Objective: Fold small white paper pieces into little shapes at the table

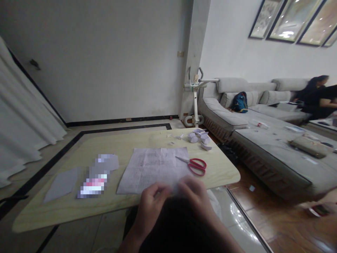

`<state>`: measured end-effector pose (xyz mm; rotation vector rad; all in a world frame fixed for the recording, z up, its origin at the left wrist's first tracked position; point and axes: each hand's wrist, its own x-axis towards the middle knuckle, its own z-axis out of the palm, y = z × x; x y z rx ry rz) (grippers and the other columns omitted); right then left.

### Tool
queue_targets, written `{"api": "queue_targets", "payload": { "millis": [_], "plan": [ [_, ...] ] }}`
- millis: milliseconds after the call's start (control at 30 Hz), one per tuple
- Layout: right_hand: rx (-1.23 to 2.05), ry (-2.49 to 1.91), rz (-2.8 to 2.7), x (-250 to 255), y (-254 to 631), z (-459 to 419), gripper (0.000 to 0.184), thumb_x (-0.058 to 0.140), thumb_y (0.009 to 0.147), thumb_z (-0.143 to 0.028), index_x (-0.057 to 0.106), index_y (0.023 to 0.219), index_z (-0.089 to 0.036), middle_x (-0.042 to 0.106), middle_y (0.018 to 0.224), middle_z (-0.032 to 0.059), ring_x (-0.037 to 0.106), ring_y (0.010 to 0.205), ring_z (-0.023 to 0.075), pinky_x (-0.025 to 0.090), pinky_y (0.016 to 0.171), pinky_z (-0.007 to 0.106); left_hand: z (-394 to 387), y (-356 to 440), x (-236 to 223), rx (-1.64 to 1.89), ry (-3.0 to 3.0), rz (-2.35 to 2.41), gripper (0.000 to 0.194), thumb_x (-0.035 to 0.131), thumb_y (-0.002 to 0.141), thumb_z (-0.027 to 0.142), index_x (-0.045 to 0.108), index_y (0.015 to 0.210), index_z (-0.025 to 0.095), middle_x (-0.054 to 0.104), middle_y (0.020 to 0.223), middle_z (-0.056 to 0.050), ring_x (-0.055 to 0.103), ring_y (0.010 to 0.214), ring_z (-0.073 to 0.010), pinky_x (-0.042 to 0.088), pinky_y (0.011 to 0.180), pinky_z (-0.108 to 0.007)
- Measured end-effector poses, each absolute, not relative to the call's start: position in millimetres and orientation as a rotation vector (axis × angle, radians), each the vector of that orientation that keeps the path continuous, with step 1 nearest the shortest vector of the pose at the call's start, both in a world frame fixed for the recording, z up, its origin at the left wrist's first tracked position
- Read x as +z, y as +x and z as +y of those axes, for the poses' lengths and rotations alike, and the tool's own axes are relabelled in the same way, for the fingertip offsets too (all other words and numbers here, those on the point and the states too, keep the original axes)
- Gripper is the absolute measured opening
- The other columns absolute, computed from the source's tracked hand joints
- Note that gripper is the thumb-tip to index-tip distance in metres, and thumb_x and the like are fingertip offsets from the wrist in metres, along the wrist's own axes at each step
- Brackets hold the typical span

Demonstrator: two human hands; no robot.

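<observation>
Close to the table's near edge, my left hand (154, 199) is closed in a pinch. My right hand (194, 191) faces it, fingers curled and smeared by motion. Between the fingertips is a small pale blur (174, 189) that looks like a piece of paper; its shape is not clear. Just beyond the hands a large creased sheet of paper (155, 168) with faint print lies flat. Scissors (197, 166) with red handles rest on its right side, blades pointing left. Several folded paper pieces (204, 137) sit at the far right of the table.
The pale wooden table (126, 207) has rounded corners. On its left lie a paper sheet (61, 184) and a pixelated object (96, 175). Small paper scraps (179, 136) lie near the far edge. A grey sofa (273, 154) stands right, with a person (316, 95) at its far end.
</observation>
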<state>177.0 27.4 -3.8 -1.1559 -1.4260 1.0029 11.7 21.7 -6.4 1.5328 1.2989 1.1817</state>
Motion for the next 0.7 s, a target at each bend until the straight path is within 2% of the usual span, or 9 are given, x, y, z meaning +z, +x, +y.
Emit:
{"api": "queue_targets", "payload": {
  "millis": [100, 167, 300, 433, 567, 700],
  "plan": [
    [1.035, -1.16, -1.429, -4.7, 175.8, 26.7, 0.024, 0.059, 0.085, -0.035, 0.057, 0.068, -0.018, 0.053, 0.063, -0.0012, 0.049, 0.06, 0.015, 0.04, 0.055, 0.025, 24.9, 8.3, -10.6, 1.193, 1.529, 1.294, 0.022, 0.062, 0.084, 0.033, 0.069, 0.069, 0.019, 0.071, 0.065, -0.001, 0.068, 0.066, -0.0184, 0.054, 0.06, -0.023],
    [0.939, -1.177, -1.456, -5.9, 174.6, 26.5, 0.023, 0.058, 0.086, -0.033, 0.059, 0.069, -0.018, 0.056, 0.063, -0.0001, 0.051, 0.061, 0.0159, 0.041, 0.056, 0.026, 27.8, 7.7, -12.4, 1.238, 1.495, 1.313, 0.022, 0.061, 0.084, 0.035, 0.071, 0.074, 0.018, 0.073, 0.07, -0.003, 0.069, 0.069, -0.0198, 0.055, 0.063, -0.025],
    [0.455, -1.171, -1.481, -9.0, 173.3, 26.3, 0.02, 0.059, 0.087, -0.022, 0.06, 0.068, -0.018, 0.059, 0.062, 0.0017, 0.053, 0.06, 0.0168, 0.042, 0.059, 0.028, 28.7, 12.7, -10.2, 1.35, 1.465, 1.377, 0.024, 0.06, 0.085, 0.038, 0.071, 0.084, 0.018, 0.076, 0.086, -0.008, 0.071, 0.083, -0.0229, 0.056, 0.076, -0.03],
    [0.107, -1.007, -1.567, -11.7, 171.4, 24.3, 0.014, 0.059, 0.083, -0.007, 0.063, 0.078, -0.019, 0.063, 0.069, 0.0036, 0.056, 0.065, 0.0181, 0.045, 0.062, 0.029, 21.1, 20.1, -5.4, 1.333, 1.485, 1.295, 0.031, 0.053, 0.088, 0.04, 0.072, 0.092, 0.016, 0.076, 0.092, -0.01, 0.07, 0.088, -0.0233, 0.055, 0.082, -0.032],
    [0.039, -0.912, -1.697, -13.4, 165.5, 22.1, 0.015, 0.062, 0.082, -0.006, 0.066, 0.087, -0.02, 0.068, 0.081, 0.0066, 0.059, 0.073, 0.0202, 0.048, 0.066, 0.032, 16.1, 24.9, -2.1, 1.248, 1.479, 1.172, 0.033, 0.052, 0.088, 0.04, 0.07, 0.099, 0.015, 0.075, 0.09, -0.008, 0.07, 0.084, -0.0221, 0.056, 0.075, -0.029],
    [0.101, -0.924, -1.762, -12.0, 163.3, 20.6, 0.017, 0.063, 0.08, -0.008, 0.069, 0.089, -0.021, 0.068, 0.086, 0.0075, 0.059, 0.079, 0.0225, 0.049, 0.071, 0.035, 19.3, 24.3, 0.4, 1.232, 1.426, 1.252, 0.029, 0.053, 0.086, 0.04, 0.069, 0.086, 0.015, 0.073, 0.077, -0.005, 0.068, 0.074, -0.0216, 0.055, 0.067, -0.027]
  ]
}}
